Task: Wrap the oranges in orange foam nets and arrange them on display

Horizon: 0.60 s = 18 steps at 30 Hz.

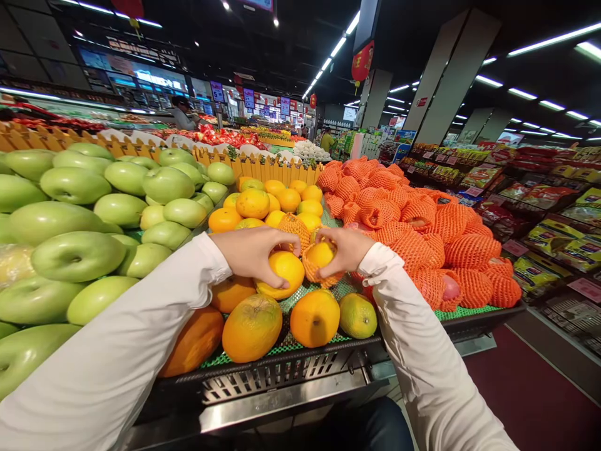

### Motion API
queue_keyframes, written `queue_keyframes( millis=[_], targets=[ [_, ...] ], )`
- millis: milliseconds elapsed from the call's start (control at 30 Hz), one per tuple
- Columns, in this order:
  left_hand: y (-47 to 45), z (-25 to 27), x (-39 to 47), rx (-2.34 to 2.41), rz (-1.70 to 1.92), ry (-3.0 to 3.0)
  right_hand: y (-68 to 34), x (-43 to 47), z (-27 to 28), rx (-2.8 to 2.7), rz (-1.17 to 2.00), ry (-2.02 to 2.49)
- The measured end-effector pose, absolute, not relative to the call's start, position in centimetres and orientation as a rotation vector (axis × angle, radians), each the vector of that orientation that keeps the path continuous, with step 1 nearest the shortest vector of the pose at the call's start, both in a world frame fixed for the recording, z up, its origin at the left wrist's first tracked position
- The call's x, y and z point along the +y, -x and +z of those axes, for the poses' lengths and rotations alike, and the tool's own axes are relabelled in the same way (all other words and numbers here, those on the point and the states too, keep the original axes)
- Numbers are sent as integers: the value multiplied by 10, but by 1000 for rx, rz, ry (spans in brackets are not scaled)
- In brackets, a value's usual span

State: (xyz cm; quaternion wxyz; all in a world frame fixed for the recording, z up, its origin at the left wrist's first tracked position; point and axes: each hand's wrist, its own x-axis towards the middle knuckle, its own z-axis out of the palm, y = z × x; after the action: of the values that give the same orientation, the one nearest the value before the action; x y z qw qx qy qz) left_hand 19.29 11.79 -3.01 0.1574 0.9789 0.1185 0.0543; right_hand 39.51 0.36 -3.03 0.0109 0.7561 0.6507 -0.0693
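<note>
My left hand [251,250] curls over a bare yellow-orange orange [284,274], thumb across its front. Beside it, my right hand [346,252] grips an orange in a foam net [320,255], with the fruit showing through the open end. The two fruits are close together above a green mesh liner [307,289]. In front of my hands, a large orange [252,329], another orange [315,318] and a greenish orange [357,316] sit in a row. More oranges [253,203] are piled behind my hands, one of them in a yellow net [295,228].
Green apples [77,257] fill the left side of the display. Fruits in red-orange foam nets [413,232] are heaped on the right. A black crate edge [282,358] runs along the front, and a small yellow fence [263,168] stands behind. Packaged goods line shelves [544,244] at right.
</note>
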Motion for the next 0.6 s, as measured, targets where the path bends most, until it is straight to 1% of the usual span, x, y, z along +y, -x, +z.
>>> queue_keyframes(
  millis=[67,133,267,400,467,500,567,600],
  targets=[
    [-193,-30,117,338,117,-2810,-394,8,-34,2133,-284,-2165],
    [-194,-30,116,337,87,-2818,-393,14,-38,2172,-279,-2062],
    [-194,-31,117,342,65,-2807,-387,26,-43,2139,-164,-2065],
    [-195,-35,119,333,63,-2804,-389,23,-38,2156,-274,-2009],
    [-196,-36,119,333,55,-2806,-399,8,-29,2244,-257,-2161],
    [-196,-36,120,331,52,-2805,-405,-2,-24,2243,-198,-2335],
    [-196,-36,119,315,54,-2803,-415,-23,-18,2011,-73,-2695],
    [-196,-36,119,304,63,-2805,-419,-32,-17,1837,-54,-2782]
  ],
)
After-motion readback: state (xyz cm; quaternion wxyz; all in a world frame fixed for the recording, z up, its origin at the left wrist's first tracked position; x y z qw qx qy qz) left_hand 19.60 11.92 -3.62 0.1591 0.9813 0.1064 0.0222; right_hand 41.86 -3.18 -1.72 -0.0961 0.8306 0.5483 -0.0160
